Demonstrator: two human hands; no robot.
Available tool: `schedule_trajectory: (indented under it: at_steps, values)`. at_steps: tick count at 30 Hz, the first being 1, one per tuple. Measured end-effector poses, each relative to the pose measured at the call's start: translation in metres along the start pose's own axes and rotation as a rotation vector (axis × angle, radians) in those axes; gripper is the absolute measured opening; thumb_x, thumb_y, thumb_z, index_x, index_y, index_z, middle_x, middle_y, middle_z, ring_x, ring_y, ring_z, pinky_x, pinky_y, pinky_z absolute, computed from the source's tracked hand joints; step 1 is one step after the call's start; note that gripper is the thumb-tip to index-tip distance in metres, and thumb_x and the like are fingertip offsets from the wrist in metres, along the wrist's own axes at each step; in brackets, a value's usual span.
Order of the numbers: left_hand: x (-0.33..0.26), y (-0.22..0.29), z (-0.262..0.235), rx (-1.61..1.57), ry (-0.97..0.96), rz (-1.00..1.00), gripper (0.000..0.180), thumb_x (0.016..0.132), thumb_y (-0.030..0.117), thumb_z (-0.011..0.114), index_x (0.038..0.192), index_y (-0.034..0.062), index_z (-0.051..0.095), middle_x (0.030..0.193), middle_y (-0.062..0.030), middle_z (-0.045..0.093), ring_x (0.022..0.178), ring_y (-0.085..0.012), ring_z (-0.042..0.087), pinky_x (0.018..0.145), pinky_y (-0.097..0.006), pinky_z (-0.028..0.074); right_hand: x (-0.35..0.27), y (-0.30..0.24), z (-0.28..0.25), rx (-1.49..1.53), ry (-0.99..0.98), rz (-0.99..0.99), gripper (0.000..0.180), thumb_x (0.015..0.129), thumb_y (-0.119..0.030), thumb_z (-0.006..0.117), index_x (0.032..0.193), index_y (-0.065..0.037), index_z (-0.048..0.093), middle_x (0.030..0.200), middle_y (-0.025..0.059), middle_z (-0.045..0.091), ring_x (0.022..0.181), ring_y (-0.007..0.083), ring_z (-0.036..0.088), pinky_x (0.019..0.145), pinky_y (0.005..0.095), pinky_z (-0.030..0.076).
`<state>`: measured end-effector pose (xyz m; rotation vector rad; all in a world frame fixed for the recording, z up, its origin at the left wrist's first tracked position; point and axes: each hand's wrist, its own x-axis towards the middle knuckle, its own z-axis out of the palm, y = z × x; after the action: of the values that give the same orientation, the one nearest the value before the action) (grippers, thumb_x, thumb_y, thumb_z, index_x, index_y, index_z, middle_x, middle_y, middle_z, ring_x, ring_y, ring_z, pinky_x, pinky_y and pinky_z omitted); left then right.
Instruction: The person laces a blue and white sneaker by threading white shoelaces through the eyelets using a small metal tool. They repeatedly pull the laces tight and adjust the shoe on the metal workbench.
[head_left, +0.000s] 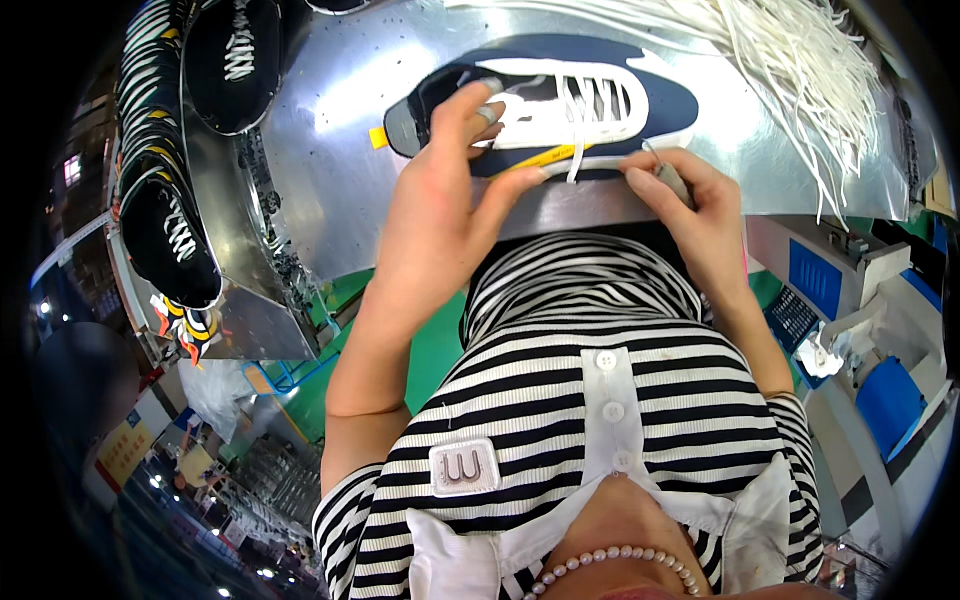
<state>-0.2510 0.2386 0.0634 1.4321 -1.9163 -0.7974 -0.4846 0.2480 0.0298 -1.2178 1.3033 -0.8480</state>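
A navy shoe upper (665,105) with a white lacing panel, white lace and yellow trim lies flat on the metal table, its heel end to the left. My left hand (450,170) is closed on it, fingers curled over the collar opening and thumb along the near edge. A white shoelace (590,163) runs from near that thumb to my right hand (695,190), which pinches its end. Tucked in my right palm is a small grey tool (672,182) with a thin metal tip; its shape is mostly hidden. One loose lace end crosses the near edge of the upper.
A heap of white laces (800,80) covers the table's far right. Black laced shoe uppers (235,65) lie at the far left, beside a long overlapping row (160,200) of them. The metal tabletop (340,200) ends just before my body. Grey equipment (850,290) stands at the right.
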Motion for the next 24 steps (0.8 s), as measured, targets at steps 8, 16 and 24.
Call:
schedule_trajectory:
  at_steps: [8,16,24]
  values:
    - [-0.002,-0.002,0.018,0.151,0.020,0.033,0.023,0.087,0.010,0.067,0.108,0.0039,0.058,0.077,-0.0159,0.065,0.070,-0.0346,0.064,0.062,-0.042,0.049,0.017,-0.005,0.029,0.048,-0.015,0.033,0.018,0.086,-0.020,0.075,0.089,-0.002,0.071,0.070,-0.0033,0.063,0.063,0.0018,0.051,0.056,0.0199,0.040]
    - [0.009,0.002,0.019,0.122,-0.041,-0.081,0.033,0.085,0.023,0.075,0.106,0.0023,0.061,0.084,-0.0116,0.068,0.065,-0.0219,0.062,0.062,-0.032,0.048,0.042,0.002,0.040,0.263,0.009,-0.135,0.016,0.087,-0.016,0.073,0.084,-0.001,0.068,0.072,-0.0046,0.062,0.065,0.0011,0.051,0.058,0.0181,0.040]
    - [0.012,0.000,0.028,0.218,0.065,-0.083,0.033,0.082,0.027,0.078,0.100,0.0031,0.064,0.087,-0.0123,0.071,0.070,-0.0267,0.068,0.062,-0.034,0.050,0.009,-0.008,0.018,-0.006,-0.058,-0.134,0.025,0.095,-0.018,0.064,0.109,-0.001,0.052,0.082,0.0088,0.067,0.070,0.0134,0.061,0.064,0.0271,0.048]
